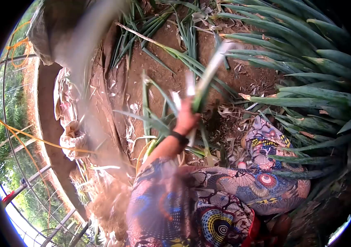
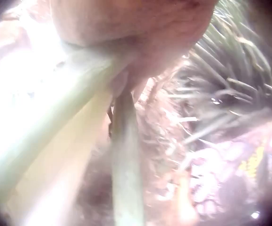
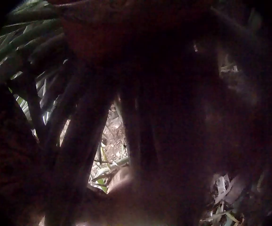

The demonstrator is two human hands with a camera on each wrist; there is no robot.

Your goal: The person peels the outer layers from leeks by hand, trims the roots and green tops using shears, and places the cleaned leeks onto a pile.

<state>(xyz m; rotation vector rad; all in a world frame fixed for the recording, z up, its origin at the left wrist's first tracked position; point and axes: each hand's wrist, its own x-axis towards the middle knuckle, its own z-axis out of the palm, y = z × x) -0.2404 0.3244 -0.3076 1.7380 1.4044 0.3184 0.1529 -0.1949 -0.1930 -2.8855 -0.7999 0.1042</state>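
My left hand (image 1: 187,119), with a black band at the wrist, grips a few spring onions in the head view. Their pale shafts (image 1: 216,61) stick out beyond the hand, blurred by motion. In the left wrist view the pale green stalks (image 2: 46,127) run downward from under the curled fingers. The right wrist view is very dark; there my right hand (image 3: 93,42) is at the top, with long shadowed spring onion leaves (image 3: 82,132) coming down from its grip. Its fingertips are hidden.
A big heap of spring onions (image 1: 307,82) fills the right side. More stalks (image 1: 155,31) lie on the bare soil (image 1: 142,61) with pale peelings. Patterned cloth (image 1: 261,181) covers the person's legs. At the left are a low wall (image 1: 54,103) and an orange cord (image 1: 39,142).
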